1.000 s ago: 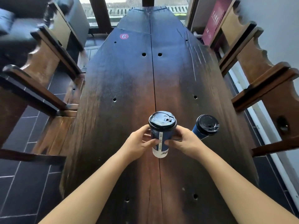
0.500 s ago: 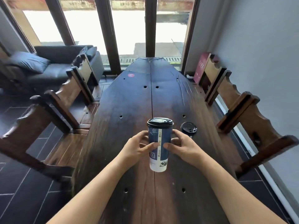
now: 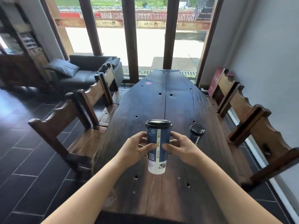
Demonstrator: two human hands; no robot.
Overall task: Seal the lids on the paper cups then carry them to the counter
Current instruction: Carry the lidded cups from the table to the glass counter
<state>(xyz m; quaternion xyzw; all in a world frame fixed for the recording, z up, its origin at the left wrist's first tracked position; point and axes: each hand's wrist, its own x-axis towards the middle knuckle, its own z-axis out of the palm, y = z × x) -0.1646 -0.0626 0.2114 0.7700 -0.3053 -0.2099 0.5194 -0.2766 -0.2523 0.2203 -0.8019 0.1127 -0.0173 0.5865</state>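
Observation:
A tall blue paper cup (image 3: 157,152) with a black lid (image 3: 158,124) is held upright above the dark wooden table (image 3: 171,101). My left hand (image 3: 137,148) grips its left side and my right hand (image 3: 179,147) its right side, thumbs on the front. A second blue cup (image 3: 196,135) with a black lid stands on the table just to the right, behind my right hand and apart from it.
Wooden chairs line the left side (image 3: 76,117) and the right side (image 3: 252,120) of the table. A dark sofa (image 3: 84,71) stands at the back left before tall windows. A red box (image 3: 214,81) leans by the right wall.
The cup has risen off the table in both hands. My view has tilted up, now showing the windows and the sofa.

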